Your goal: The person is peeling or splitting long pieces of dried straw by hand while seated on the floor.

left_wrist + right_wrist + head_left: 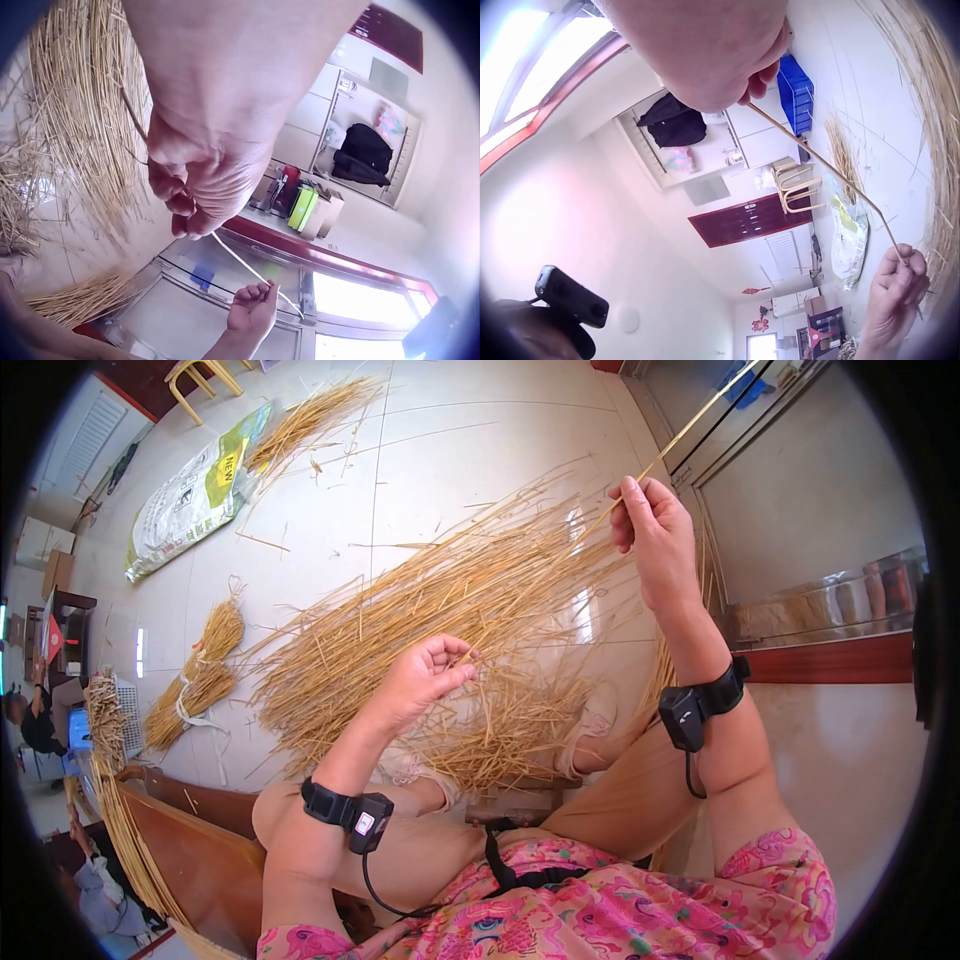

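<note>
One long straw stalk [821,159] stretches between the two hands, bending slightly near the left one. My left hand [425,675] pinches it between thumb and fingers, low over the loose straw. Higher and to the right, my right hand [655,535] grips the same stalk, whose upper part sticks out past the fingers toward the glass door. In the left wrist view, the stalk [244,264] runs from the left fingertips to the right hand. Beneath both hands, a wide layer of loose straw [400,620] covers the floor, with short tangled pieces [500,735] between the feet.
A tied straw bundle [205,670] lies to the left. Beyond it, a printed sack [190,510] has straw at its mouth. A wooden board [190,850] stands by the left knee, and a metal-framed door [820,490] closes off the right. Other people sit at far left.
</note>
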